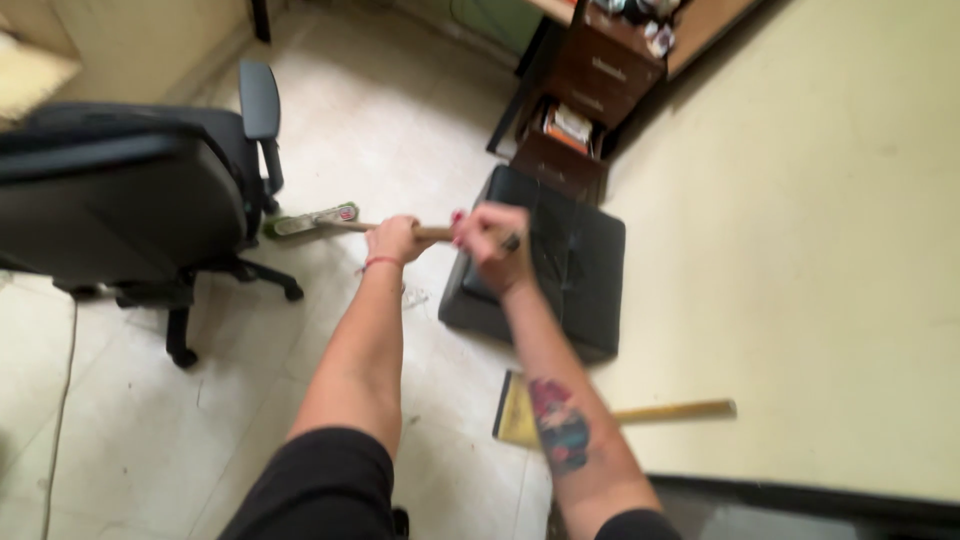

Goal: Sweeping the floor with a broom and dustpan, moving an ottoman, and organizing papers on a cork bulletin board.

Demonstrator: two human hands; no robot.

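Both of my hands grip one wooden broom handle (432, 232) held nearly level over the tiled floor. My left hand (396, 240), with a red string at the wrist, closes on it nearer the head. My right hand (490, 240) closes on the handle's near end, over a black cushioned stool (570, 285). The broom's green and pale head (308, 221) reaches left, down by the base of a dark office chair (120, 190).
A yellow dustpan (515, 412) with a long yellow handle (680, 410) lies on the floor by my right forearm. A brown drawer unit (585, 95) stands under a desk at the back. A cream wall (800, 250) fills the right side. A cable (60, 400) runs along the floor at left.
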